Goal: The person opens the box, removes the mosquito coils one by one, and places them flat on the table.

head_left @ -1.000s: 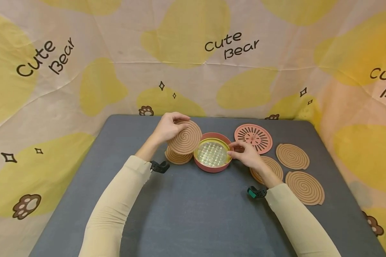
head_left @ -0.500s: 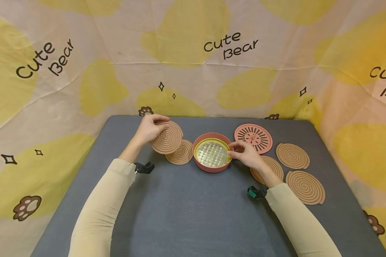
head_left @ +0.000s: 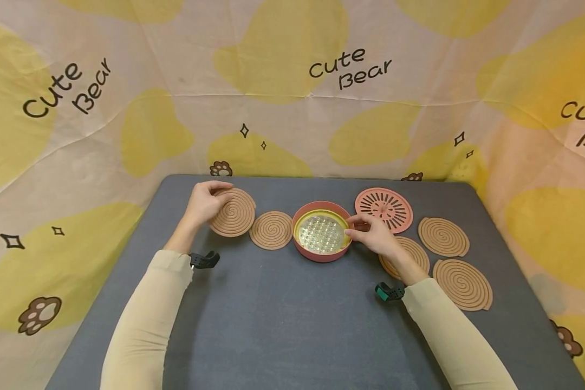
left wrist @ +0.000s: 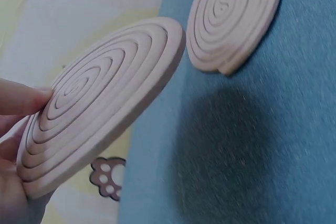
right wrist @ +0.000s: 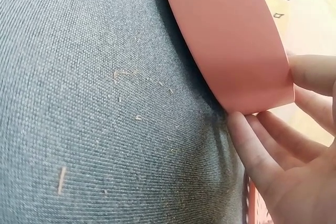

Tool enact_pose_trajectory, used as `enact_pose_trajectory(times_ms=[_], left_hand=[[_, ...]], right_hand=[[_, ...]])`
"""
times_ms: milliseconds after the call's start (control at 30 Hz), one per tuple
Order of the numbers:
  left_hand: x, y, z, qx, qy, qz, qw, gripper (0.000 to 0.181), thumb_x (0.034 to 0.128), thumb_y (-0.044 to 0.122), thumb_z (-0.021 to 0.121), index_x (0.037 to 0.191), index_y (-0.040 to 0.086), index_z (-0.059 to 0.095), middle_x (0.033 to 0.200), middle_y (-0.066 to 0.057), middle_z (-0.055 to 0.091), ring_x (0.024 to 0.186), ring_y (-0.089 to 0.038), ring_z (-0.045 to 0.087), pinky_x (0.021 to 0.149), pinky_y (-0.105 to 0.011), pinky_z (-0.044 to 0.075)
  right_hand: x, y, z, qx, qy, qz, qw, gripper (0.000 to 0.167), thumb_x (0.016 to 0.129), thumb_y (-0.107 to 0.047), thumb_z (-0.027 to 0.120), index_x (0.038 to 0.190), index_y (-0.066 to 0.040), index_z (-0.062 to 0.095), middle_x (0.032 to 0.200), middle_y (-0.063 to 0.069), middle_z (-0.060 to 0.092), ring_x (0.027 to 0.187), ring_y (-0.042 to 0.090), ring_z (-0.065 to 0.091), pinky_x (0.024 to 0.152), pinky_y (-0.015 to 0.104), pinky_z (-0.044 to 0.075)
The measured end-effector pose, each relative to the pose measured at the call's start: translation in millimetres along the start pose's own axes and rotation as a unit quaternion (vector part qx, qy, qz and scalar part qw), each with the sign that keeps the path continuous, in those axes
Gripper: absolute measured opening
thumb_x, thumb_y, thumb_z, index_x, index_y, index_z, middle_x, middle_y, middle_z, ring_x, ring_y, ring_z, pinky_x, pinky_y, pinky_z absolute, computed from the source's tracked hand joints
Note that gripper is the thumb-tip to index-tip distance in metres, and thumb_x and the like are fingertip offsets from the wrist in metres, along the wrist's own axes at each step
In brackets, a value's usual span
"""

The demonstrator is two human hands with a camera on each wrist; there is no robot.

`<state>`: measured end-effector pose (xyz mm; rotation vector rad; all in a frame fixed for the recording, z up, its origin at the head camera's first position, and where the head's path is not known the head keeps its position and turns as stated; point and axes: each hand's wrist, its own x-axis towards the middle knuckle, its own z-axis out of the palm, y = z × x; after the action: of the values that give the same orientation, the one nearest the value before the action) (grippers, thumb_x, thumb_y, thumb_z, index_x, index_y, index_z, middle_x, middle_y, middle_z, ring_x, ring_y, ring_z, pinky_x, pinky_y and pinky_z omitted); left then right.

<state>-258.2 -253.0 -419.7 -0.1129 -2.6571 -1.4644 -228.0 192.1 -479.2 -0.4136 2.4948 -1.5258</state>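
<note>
My left hand (head_left: pixel 207 202) pinches a tan mosquito coil (head_left: pixel 233 213) by its edge. That coil (left wrist: pixel 105 93) is tilted and raised off the table in the left wrist view, its shadow below. Another mosquito coil (head_left: pixel 271 231) lies flat to the right of it. At the middle stands a round pink mosquito coil box (head_left: pixel 323 258) with a yellow ring and a shiny mesh inside. My right hand (head_left: pixel 372 234) holds this box at its right side. The right wrist view has the thumb and fingers against the pink wall (right wrist: pixel 231 40).
A slotted pink lid (head_left: pixel 401 207) lies behind my right hand. Mosquito coils (head_left: pixel 443 237) lie at the right, one (head_left: pixel 409 252) partly under my right forearm. The grey table (head_left: pixel 292 325) meets a printed cloth (head_left: pixel 283 70) at the back.
My left hand has carried its mosquito coil leftward and lower, away from the box, uncovering the coil lying below. The right hand stays at the box.
</note>
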Motion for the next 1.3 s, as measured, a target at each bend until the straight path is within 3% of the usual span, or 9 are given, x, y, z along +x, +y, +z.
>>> enact_pose_trajectory(times_ms=[100, 433, 667, 867, 1167, 1300], left_hand=[[-3.0, -9.0, -4.0, 0.002, 0.006, -0.011, 0.9999, 0.031, 0.0971, 0.012, 0.07, 0.124, -0.003, 0.07, 0.122, -0.022, 0.068, 0.117, -0.034, 0.061, 0.102, -0.046, 0.047], [-12.6, -41.1, -2.7, -0.027, 0.023, -0.051, 0.9981, 0.031, 0.098, 0.006, 0.066, 0.127, -0.005, 0.067, 0.132, -0.023, 0.062, 0.12, -0.035, 0.057, 0.098, -0.044, 0.046], [-16.3, -55.2, 1.3, -0.029, 0.034, -0.084, 0.9954, 0.034, 0.0987, 0.007, 0.066, 0.13, -0.004, 0.066, 0.132, -0.022, 0.06, 0.119, -0.034, 0.056, 0.096, -0.04, 0.046], [-17.5, -64.1, 5.6, -0.025, 0.028, -0.085, 0.9957, 0.034, 0.0989, 0.008, 0.065, 0.13, -0.005, 0.065, 0.132, -0.025, 0.06, 0.119, -0.038, 0.055, 0.098, -0.046, 0.046], [-16.8, -69.2, 18.3, 0.071, -0.001, -0.08, 0.9943, 0.034, 0.0998, 0.012, 0.064, 0.129, -0.005, 0.065, 0.126, -0.027, 0.063, 0.118, -0.042, 0.057, 0.1, -0.054, 0.045], [-15.9, -66.4, 22.5, 0.096, -0.017, -0.082, 0.9918, 0.036, 0.1, 0.012, 0.064, 0.131, -0.006, 0.063, 0.129, -0.028, 0.061, 0.123, -0.044, 0.054, 0.102, -0.055, 0.044]], right_hand=[[0.7, 1, 0, 0.002, -0.005, 0.006, 1.0, 0.042, 0.098, -0.015, 0.071, 0.132, 0.006, 0.061, 0.124, 0.026, 0.063, 0.112, 0.037, 0.061, 0.084, 0.025, 0.051], [-0.2, 1, 0, 0.001, -0.003, 0.003, 1.0, 0.04, 0.096, -0.018, 0.073, 0.129, 0.002, 0.064, 0.121, 0.021, 0.066, 0.11, 0.033, 0.063, 0.083, 0.025, 0.052], [-1.3, -1, 2, -0.007, 0.0, 0.012, 0.9999, 0.04, 0.096, -0.02, 0.074, 0.129, 0.0, 0.064, 0.12, 0.017, 0.066, 0.109, 0.031, 0.063, 0.085, 0.03, 0.053], [-1.3, -1, 3, -0.009, -0.001, 0.013, 0.9999, 0.041, 0.096, -0.021, 0.074, 0.129, 0.0, 0.064, 0.121, 0.018, 0.065, 0.11, 0.032, 0.063, 0.086, 0.031, 0.053], [-3.1, -1, 4, -0.009, -0.003, 0.013, 0.9999, 0.041, 0.1, -0.014, 0.067, 0.133, 0.009, 0.059, 0.125, 0.027, 0.063, 0.113, 0.04, 0.061, 0.089, 0.039, 0.053], [-6.7, -2, 3, -0.006, -0.005, 0.01, 0.9999, 0.039, 0.102, -0.014, 0.064, 0.134, 0.008, 0.059, 0.124, 0.025, 0.064, 0.111, 0.039, 0.062, 0.087, 0.036, 0.054]])
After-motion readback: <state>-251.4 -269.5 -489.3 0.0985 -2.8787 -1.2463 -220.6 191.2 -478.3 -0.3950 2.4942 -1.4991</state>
